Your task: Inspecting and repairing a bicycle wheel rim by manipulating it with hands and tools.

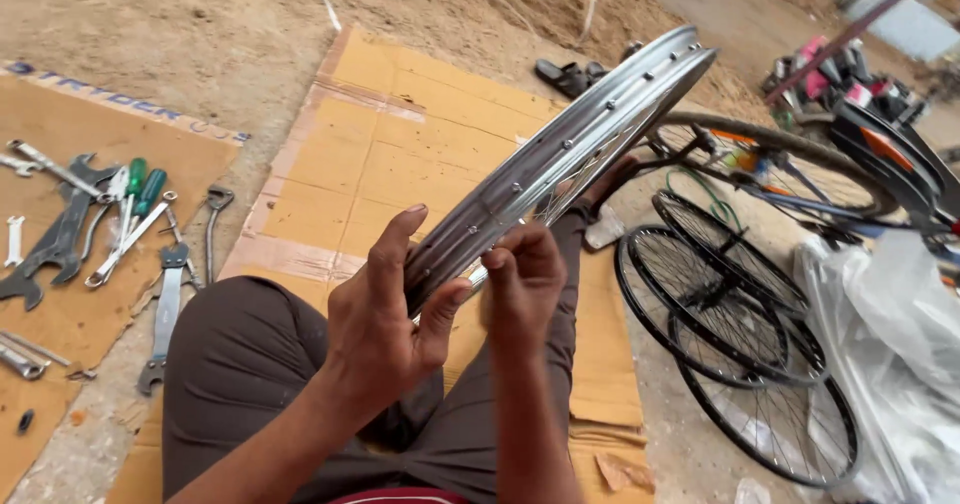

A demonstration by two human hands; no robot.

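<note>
Flattened cardboard [400, 154] covers the sandy ground where we sit; our left hand [385, 319] clamps the silver wheel rim [570, 149], our right hand [522, 282] pinches its edge, spanners [60, 229] lying nearby.

One bare rim [570, 149], two spoked wheels [735, 304] (stacked), two screwdrivers [140, 189].

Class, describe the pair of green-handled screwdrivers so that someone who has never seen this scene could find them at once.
Start at the cardboard sheet lying on the ground at the left, apart from the one under the seated person. A heap of grey metal spanners and pliers lies on it. The green-handled screwdrivers lie side by side at the top of that heap, the only brightly coloured tools there.
</note>
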